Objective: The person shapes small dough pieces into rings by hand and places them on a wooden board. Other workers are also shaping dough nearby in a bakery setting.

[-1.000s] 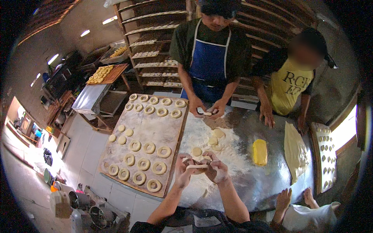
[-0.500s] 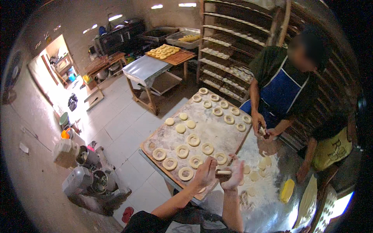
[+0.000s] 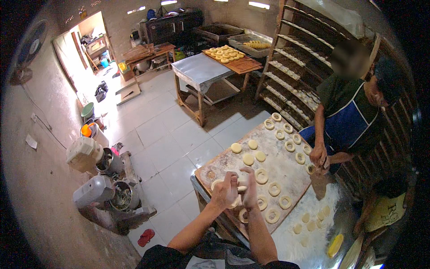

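Observation:
A pale round of dough (image 3: 242, 188) is held between my two hands, above the near part of a floured wooden board (image 3: 283, 165). My left hand (image 3: 224, 193) is closed around its left side, fingers curled. My right hand (image 3: 251, 190) stands upright against the other side, fingers bent toward the left. The hands hide part of the dough and anything else in the grip. Several dough rings (image 3: 261, 176) lie on the board near my hands, some partly covered by them. Flat dough discs (image 3: 248, 159) without holes sit toward its far left edge.
Right of the board, more discs (image 3: 311, 226) and a yellow object (image 3: 335, 245) lie on a floured metal table. Across the board, a co-worker's hands (image 3: 320, 159) work by a ring. Mixers (image 3: 94, 192) stand at left; a metal-topped table (image 3: 200, 71) and loaded racks (image 3: 286, 58) stand behind.
My view has swung right-to-left, so the scene sits differently. My hands have moved left over the board with the dough, and the right fingers are less spread. The co-worker's hands have come closer to the board.

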